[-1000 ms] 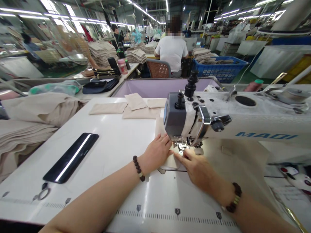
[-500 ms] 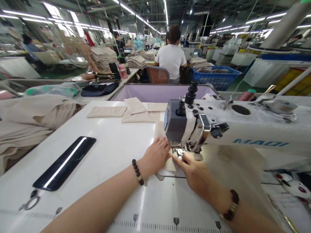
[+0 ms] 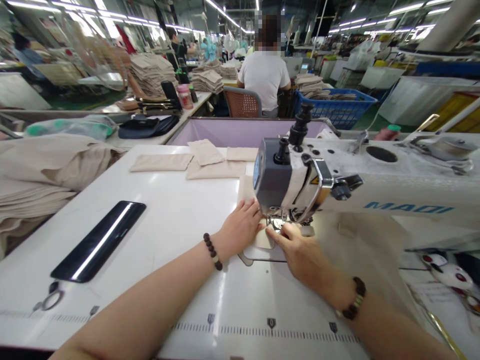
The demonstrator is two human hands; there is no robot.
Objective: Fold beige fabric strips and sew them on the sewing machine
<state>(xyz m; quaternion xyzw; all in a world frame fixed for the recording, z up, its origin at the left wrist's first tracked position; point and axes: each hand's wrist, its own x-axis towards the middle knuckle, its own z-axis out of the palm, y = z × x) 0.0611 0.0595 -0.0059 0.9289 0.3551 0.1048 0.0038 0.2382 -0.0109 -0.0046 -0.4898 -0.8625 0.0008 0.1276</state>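
My left hand (image 3: 240, 225) lies flat with fingers stretched out on a small beige fabric piece (image 3: 262, 239) at the needle of a white sewing machine (image 3: 337, 185). My right hand (image 3: 300, 250) rests beside it, its fingers pressing the same piece just under the presser foot (image 3: 279, 222). The fabric runs back under the machine head (image 3: 272, 175). Both wrists wear dark bead bracelets.
Beige fabric pieces (image 3: 202, 162) lie at the back of the white table (image 3: 168, 220). A black phone (image 3: 99, 240) and small scissors (image 3: 50, 300) sit at left, a fabric pile (image 3: 41, 175) further left. A seated person (image 3: 264, 75) works ahead; a blue basket (image 3: 337, 107) stands beside them.
The fabric piece has fed further back under the presser foot, and both hands have followed it slightly. The view has shifted a little.
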